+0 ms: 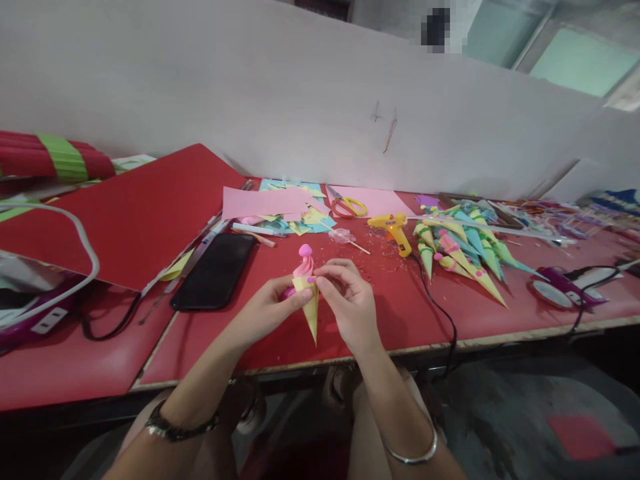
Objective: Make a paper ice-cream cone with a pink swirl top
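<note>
A yellow craft ice-cream cone [311, 313] with a pink swirl and a bright pink ball on top is held over the red table, its tip pointing down. My left hand [273, 303] grips the cone from the left, thumb across its front. On the right side of its rim, my right hand [349, 297] pinches a small magenta piece [311, 280] against the cone with thumb and forefinger. Another magenta bit shows by my left fingers, partly hidden.
A yellow glue gun [393, 231] stands right of my hands, its black cord running over the table edge. Finished paper cones [465, 240] lie piled beyond it. Scissors [346, 203], pink paper [265, 202] and a black phone [215, 272] lie around.
</note>
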A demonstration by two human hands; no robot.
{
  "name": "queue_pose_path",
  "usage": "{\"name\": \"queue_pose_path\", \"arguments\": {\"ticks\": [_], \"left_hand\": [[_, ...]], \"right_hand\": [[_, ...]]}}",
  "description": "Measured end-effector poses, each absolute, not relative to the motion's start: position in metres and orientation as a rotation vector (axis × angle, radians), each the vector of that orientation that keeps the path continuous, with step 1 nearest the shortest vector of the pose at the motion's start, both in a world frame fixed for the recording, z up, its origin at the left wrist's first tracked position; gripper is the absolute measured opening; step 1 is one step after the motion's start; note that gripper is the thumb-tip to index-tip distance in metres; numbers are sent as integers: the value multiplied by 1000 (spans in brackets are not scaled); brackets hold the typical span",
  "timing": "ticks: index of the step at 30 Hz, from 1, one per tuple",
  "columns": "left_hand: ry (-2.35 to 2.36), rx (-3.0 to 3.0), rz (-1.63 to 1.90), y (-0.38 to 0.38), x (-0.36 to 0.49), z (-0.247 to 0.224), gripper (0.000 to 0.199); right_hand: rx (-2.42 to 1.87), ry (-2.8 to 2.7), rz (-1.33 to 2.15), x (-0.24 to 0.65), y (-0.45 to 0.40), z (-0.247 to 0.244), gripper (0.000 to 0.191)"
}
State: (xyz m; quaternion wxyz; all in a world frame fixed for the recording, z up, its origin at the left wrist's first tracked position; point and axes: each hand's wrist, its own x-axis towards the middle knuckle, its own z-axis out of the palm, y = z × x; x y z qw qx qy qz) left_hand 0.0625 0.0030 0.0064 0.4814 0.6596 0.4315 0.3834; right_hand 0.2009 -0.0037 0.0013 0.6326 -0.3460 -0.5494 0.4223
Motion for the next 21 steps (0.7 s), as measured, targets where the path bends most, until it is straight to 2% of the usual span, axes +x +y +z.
{"name": "queue_pose_path", "arguments": {"ticks": [14,21], "left_hand": [[1035,1682,903,4,55,14,20],[1062,1552,935,3,56,13,26]], "right_hand": [[-807,-1310,1066,201,-3,3,4],[-740,-1322,1049,202,-6,6,10]]}}
